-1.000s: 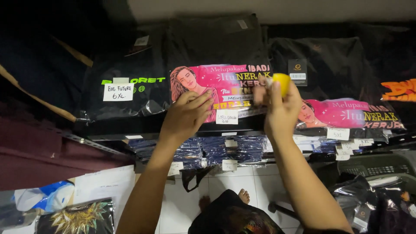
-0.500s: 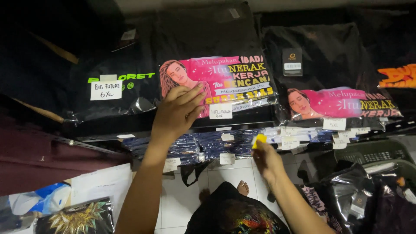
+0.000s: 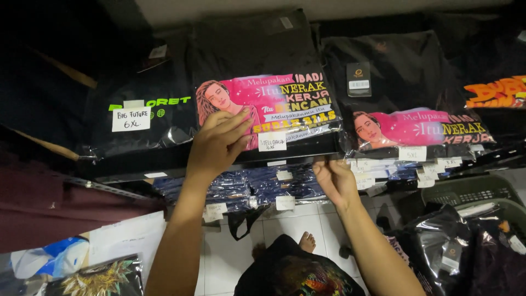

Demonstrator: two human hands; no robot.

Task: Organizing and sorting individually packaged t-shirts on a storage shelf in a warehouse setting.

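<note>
A black folded shirt in a clear bag with a pink picture print (image 3: 285, 104) lies on a dark shelf (image 3: 164, 159) in the middle. My left hand (image 3: 219, 142) rests flat on its lower left part, fingers spread, beside a small white size label (image 3: 272, 141). My right hand (image 3: 335, 178) is lower, its back toward me, with curled fingertips at the shelf's front edge just under the bag. What its fingers enclose is hidden. A second bagged shirt with the same pink print (image 3: 416, 129) lies to the right.
A black bagged shirt with green print and a white handwritten label (image 3: 131, 118) lies at left. Blue bagged garments with labels (image 3: 257, 183) fill the shelf below. Plastic baskets (image 3: 471, 192) and bagged clothes stand at right. Below are a white tiled floor and my foot (image 3: 307, 241).
My right hand, which held a small yellow thing up on the pink print, has dropped to the shelf edge; the yellow thing no longer shows. The left hand stays on the bag.
</note>
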